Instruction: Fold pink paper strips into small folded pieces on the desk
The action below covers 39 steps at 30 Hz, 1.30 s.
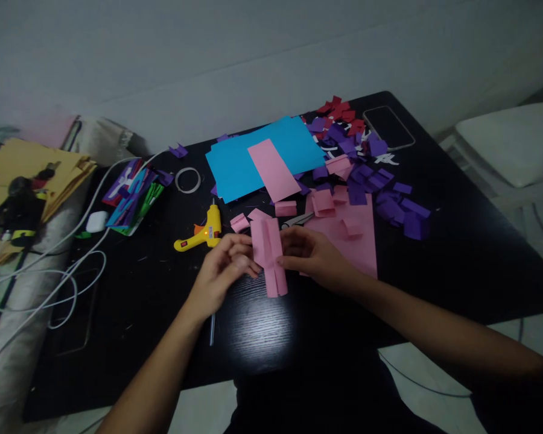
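Between my two hands a folded pink paper strip (274, 265) is held up over the black table, its creases running lengthwise. My left hand (228, 262) grips its left edge with bent fingers. On the right edge, my right hand (310, 250) pinches it between thumb and fingers. A yellow glue gun (201, 231) lies just beyond my left hand, with a small orange light on it. Scissors (297, 220) rest behind the right hand, partly covered by pink paper. Small folded pink pieces (323, 203) and a larger pink sheet (362, 247) lie close by.
Blue sheets (235, 172) with a pink rectangle (274, 170) on top lie at the back. Purple pieces (391, 208), red pieces (339, 110) and a phone (389, 126) are to the right. A tape roll (187, 180), colored paper bundle (136, 199) and white cables (67, 274) occupy the left.
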Tool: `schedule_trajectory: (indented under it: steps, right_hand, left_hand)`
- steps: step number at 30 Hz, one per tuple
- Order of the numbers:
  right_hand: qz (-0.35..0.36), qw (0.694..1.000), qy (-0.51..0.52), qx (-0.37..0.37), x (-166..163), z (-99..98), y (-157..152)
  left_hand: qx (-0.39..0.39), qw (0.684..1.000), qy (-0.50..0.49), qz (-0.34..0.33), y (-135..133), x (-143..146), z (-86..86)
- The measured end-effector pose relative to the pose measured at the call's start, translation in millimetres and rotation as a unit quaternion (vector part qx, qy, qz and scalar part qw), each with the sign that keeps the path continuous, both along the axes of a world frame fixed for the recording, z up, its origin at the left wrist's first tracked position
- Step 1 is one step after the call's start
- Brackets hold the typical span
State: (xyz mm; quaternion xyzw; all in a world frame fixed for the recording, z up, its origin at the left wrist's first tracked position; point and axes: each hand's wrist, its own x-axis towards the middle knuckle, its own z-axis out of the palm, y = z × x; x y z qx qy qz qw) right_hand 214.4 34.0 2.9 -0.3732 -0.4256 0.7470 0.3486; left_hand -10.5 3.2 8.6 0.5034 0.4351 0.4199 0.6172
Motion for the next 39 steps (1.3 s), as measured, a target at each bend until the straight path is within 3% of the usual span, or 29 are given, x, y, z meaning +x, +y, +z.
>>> schedule_trajectory:
  steps: [6, 13, 19, 23, 28, 39]
  right_hand:
    - [0.021, 0.999, 0.039, 0.012, -4.5, -1.4, -3.6]
    - [0.045, 0.999, -0.026, -0.010, -3.4, -1.8, -4.5]
    - [-0.001, 0.998, -0.051, 0.046, 3.0, 4.1, 5.8]
    - [0.020, 0.993, -0.091, 0.073, 6.6, 4.9, 9.4]
    - [0.019, 0.993, -0.094, 0.068, 6.2, 7.3, 8.2]
    - [0.033, 0.977, -0.143, 0.154, 8.1, 7.3, 4.9]
  left_hand:
    - [0.009, 0.995, 0.091, 0.041, -9.9, 27.0, -3.4]
    - [0.040, 0.987, 0.100, 0.117, -7.1, 25.1, -4.4]
    - [0.026, 0.992, 0.105, 0.064, -3.7, 16.4, 0.7]
    - [0.008, 0.994, 0.107, 0.033, -2.5, 13.0, 3.5]
    - [0.025, 0.993, 0.108, 0.037, -1.6, 9.8, 4.6]
    - [0.057, 0.987, 0.146, 0.044, -1.5, 10.1, 9.1]
